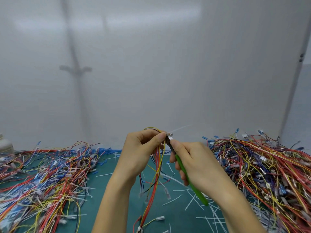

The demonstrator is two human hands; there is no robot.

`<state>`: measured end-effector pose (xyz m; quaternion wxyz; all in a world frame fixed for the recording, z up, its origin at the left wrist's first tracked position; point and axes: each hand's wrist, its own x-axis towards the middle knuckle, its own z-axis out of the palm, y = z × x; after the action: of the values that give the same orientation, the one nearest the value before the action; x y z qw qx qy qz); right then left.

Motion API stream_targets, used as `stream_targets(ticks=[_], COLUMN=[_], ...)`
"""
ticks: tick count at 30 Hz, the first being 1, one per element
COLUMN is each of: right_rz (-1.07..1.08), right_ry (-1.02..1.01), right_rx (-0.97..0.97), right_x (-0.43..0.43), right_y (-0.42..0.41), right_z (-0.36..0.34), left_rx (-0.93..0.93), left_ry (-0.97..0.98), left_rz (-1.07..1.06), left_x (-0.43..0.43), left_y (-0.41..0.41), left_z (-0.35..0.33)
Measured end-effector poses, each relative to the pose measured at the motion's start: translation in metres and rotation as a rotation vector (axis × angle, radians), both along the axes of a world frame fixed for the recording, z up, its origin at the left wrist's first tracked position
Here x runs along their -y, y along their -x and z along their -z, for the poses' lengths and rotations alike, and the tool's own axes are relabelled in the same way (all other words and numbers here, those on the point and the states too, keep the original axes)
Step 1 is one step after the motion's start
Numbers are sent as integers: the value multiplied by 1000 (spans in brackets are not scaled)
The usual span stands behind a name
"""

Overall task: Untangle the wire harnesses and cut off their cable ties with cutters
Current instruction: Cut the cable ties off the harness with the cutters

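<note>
Presently the left hand [143,148] pinches a wire bundle [157,167] up above the counter [117,190], fingers closed just beside its cable tie [170,134], seemingly steadying it for the cutters [186,172] gripped in the right hand [193,162], tips at the tie.

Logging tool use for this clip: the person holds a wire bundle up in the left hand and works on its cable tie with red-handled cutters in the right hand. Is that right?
Not quite: the cutters have green handles, not red, as the head view shows. The rest stands: the left hand holds the wire bundle up, and the right hand brings the cutters to its white cable tie.
</note>
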<state>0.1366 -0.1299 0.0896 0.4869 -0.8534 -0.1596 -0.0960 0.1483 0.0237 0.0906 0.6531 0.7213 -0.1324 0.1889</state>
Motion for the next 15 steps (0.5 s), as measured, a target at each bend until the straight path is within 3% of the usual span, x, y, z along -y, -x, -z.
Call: stream_targets(ticks=[7, 12, 15], right_rz=[-4, 74, 68], right_ry=[-34, -49, 40], right_rx=[-2, 66, 110], right_x=[1, 7, 13], right_y=[-1, 0, 4], right_z=[1, -5, -8], left_rx=[-28, -93, -161], left_ry=[26, 222, 315], left_rz=[-7, -78, -102], left_x=[-1, -3, -6], left_y=[3, 2, -1], left_z=[0, -1, -2])
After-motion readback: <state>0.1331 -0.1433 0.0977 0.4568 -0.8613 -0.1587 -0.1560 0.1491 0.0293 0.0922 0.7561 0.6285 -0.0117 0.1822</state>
